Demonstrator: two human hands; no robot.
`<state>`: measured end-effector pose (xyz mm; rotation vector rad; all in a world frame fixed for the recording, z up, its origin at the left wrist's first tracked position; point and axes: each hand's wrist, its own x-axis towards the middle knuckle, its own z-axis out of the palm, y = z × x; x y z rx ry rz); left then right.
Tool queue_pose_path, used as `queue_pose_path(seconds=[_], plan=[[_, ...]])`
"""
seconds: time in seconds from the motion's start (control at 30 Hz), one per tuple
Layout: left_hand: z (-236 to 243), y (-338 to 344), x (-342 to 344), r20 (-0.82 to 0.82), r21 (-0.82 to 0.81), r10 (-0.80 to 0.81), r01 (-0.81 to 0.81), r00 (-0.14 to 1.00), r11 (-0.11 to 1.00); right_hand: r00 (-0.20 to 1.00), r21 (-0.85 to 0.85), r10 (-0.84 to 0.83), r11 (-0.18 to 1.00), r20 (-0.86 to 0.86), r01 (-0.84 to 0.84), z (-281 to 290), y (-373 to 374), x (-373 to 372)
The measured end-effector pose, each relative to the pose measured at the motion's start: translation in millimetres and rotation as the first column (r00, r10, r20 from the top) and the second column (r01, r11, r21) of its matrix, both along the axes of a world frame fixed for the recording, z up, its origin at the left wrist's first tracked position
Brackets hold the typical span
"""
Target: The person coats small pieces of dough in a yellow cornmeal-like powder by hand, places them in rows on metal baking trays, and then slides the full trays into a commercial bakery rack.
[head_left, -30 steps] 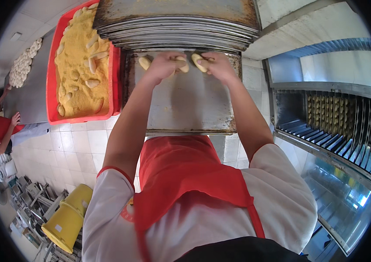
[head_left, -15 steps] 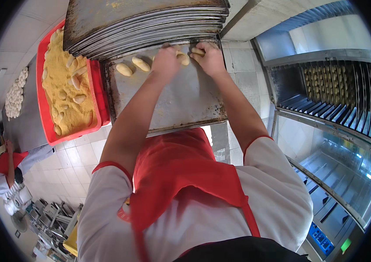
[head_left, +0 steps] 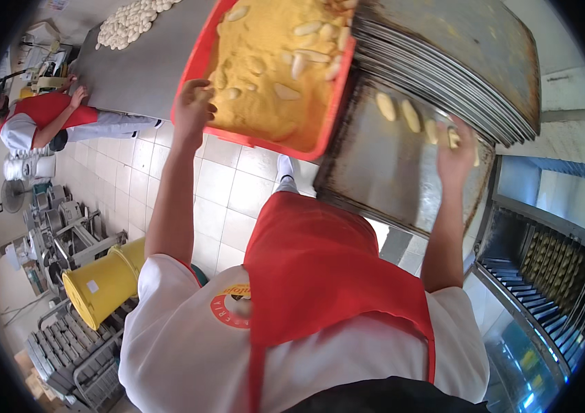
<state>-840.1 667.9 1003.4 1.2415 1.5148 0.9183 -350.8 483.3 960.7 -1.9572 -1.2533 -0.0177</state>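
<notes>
My left hand (head_left: 194,110) is raised at the near left corner of a red plastic bin (head_left: 261,140), fingers bent and apart, with nothing visible in it. Yellow crumbs (head_left: 251,62) fill the bin, with several pale, elongated dough pieces (head_left: 299,65) lying on or half sunk in them. To the right, my right hand (head_left: 456,155) is over a dark metal baking tray (head_left: 382,168), its fingers closed around a dough piece (head_left: 453,138) that it partly covers. Other crumb-coated dough pieces (head_left: 411,115) lie in a row along the tray's far edge.
A tall stack of baking trays (head_left: 458,55) stands behind the tray. At far left, a grey table (head_left: 134,76) bears a heap of white dough balls (head_left: 131,24), with a co-worker (head_left: 48,113) beside it. A yellow bucket (head_left: 89,292) is lower left; a loaded rack (head_left: 547,268) is right.
My view has swung left. My left hand has left the tray and moved over to the red bin, while my right hand remains at the row of dough pieces.
</notes>
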Motion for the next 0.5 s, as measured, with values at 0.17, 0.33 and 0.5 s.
queue_pose_path(seconds=[0.17,0.33,0.5], plan=[[-43.5,59.3,-10.3,-0.745,-0.038,-0.413,0.584,0.525,0.811,0.827,-0.102,0.544,0.823,-0.145,-0.559,0.5,133.9,-215.3],[-62.0,103.0,-47.5,-0.762,-0.104,-0.531,0.739,0.371,0.665,0.849,-0.507,0.516,0.704,-0.118,-0.498,-36.2,186.2,-279.9],[-60.5,115.0,-84.2,-0.057,-0.027,-0.487,0.487,0.871,0.873,0.779,-0.608,0.585,0.541,-0.224,-0.581,-48.3,125.6,-267.9]])
